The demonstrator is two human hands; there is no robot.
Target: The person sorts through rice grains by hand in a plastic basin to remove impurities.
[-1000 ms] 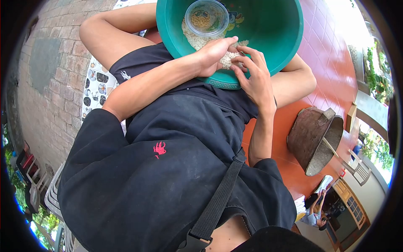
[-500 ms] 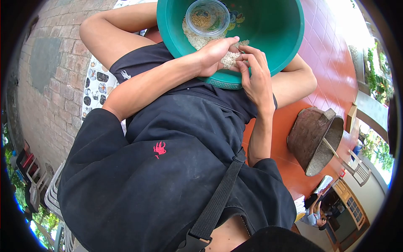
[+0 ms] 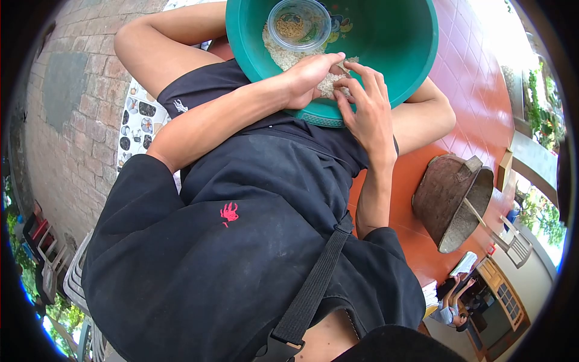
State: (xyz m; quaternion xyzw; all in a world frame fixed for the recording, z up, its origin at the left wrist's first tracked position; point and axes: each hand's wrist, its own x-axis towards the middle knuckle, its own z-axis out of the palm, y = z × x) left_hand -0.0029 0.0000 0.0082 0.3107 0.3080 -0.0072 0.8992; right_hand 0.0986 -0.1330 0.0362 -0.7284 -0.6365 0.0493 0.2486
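Note:
A heap of rice grains lies in my left hand, which is cupped palm up inside the near rim of a green basin. Its thumb points away from me. Above that palm is my right hand, back up, fingers bent and apart, with the fingertips at the rice. Whether a grain is between them is too small to see. More rice covers the basin floor beyond my left wrist. On it stands a clear plastic tub with some yellow-brown grains inside.
The basin rests on my lap between my bent legs. A rusty metal pot with a stick in it stands on the red tiled floor at right. Another person is in the background, lower right. Brick paving lies at left.
My right hand's fingers have spread and shifted slightly left over the rice, with the thumb drawn apart from the fingertips. My left hand and the tub are nearly unchanged.

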